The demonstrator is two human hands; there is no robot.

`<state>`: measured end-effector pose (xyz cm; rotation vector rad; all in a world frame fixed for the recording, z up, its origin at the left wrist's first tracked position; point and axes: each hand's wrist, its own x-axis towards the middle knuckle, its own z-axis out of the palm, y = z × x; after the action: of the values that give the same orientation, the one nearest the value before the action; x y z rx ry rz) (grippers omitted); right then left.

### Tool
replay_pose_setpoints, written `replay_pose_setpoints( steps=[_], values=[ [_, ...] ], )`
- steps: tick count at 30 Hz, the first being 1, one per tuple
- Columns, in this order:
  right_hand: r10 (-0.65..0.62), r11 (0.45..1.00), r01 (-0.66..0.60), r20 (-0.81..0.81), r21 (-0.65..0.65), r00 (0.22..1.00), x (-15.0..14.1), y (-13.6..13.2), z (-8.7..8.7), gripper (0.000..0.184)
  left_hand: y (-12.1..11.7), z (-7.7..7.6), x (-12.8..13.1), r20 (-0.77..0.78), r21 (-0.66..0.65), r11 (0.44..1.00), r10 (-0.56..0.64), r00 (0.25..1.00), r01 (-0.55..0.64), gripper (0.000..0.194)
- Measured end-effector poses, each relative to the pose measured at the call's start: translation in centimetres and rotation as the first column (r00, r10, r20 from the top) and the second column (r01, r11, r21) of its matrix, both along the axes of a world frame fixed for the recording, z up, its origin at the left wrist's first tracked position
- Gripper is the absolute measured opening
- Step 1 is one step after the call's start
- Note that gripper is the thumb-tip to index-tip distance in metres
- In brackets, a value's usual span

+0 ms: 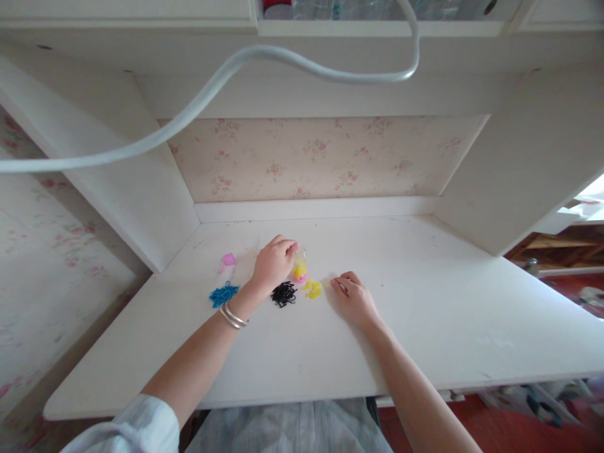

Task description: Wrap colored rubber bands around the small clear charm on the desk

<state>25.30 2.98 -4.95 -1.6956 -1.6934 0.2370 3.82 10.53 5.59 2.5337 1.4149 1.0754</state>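
A small clear jar [301, 257] with yellow and pink pieces in its lower part stands slightly tilted on the desk. My left hand [274, 263] is closed at its upper edge, gripping it from the left. Below the jar lies a loose pile of small yellow pieces [312, 289]. My right hand [355, 301] rests on the desk just right of that pile, fingertips pinched; what is between them is too small to name. Under my left wrist's right side is a heap of thin black pieces [284, 294], looking like little bands. A similar blue heap [223, 294] lies farther left.
A pink piece [228, 259], perhaps a lid, lies behind the blue heap. The white desk [425, 302] has side panels and a low back ledge. A thick white cable [283, 55] crosses the upper view. Clear containers sit on the shelf above.
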Motion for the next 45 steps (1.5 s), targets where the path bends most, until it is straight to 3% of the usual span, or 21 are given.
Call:
replay_pose_setpoints(
  steps=[7, 14, 17, 21, 27, 34, 39, 42, 45],
  values=[
    [-0.052, 0.995, 0.069, -0.207, 0.078, 0.977, -0.3, 0.7, 0.7, 0.042, -2.7, -0.5, -0.8, 0.101, 0.008, 1.000, -0.015, 0.995, 0.015, 0.027],
    [0.059, 0.974, -0.016, -0.187, 0.224, 0.981, -3.0, 2.8, 6.8, 0.038, -7.3, -4.7, 0.7, -0.117, -0.204, 0.975, -0.119, 0.986, 0.093, 0.025],
    [0.108, 0.965, -0.071, -0.136, 0.253, 0.985, -4.2, 3.7, 9.0, 0.035, -7.8, -6.2, 1.3, -0.223, -0.249, 0.968, -0.071, 0.972, 0.013, 0.023],
    [0.160, 0.962, -0.136, -0.085, 0.236, 0.984, -5.2, 4.8, 10.4, 0.032, -8.0, -7.1, 1.2, -0.296, -0.275, 0.957, 0.006, 0.955, -0.091, 0.023],
    [0.164, 0.971, -0.156, -0.027, 0.181, 0.986, -6.0, 5.8, 10.6, 0.028, -7.8, -7.6, 0.7, -0.308, -0.285, 0.954, 0.004, 0.951, -0.097, 0.026],
    [0.122, 0.964, -0.163, 0.194, 0.209, 0.973, -6.6, 5.7, 10.5, 0.026, -8.0, -7.6, 0.7, -0.297, -0.317, 0.946, -0.027, 0.955, -0.072, 0.030],
    [0.057, 0.961, -0.099, 0.164, 0.260, 0.985, -6.3, 5.2, 10.8, 0.030, -8.1, -7.4, 0.3, -0.304, -0.313, 0.947, -0.031, 0.952, -0.070, 0.030],
    [-0.002, 0.963, -0.025, 0.100, 0.267, 0.995, -5.5, 4.2, 9.9, 0.033, -8.0, -7.3, 0.1, -0.303, -0.306, 0.949, -0.022, 0.953, -0.075, 0.029],
    [-0.033, 0.978, 0.014, 0.087, 0.209, 0.996, -4.4, 2.6, 7.5, 0.034, -7.9, -7.2, 0.1, -0.307, -0.310, 0.947, -0.019, 0.951, -0.081, 0.028]
  ],
)
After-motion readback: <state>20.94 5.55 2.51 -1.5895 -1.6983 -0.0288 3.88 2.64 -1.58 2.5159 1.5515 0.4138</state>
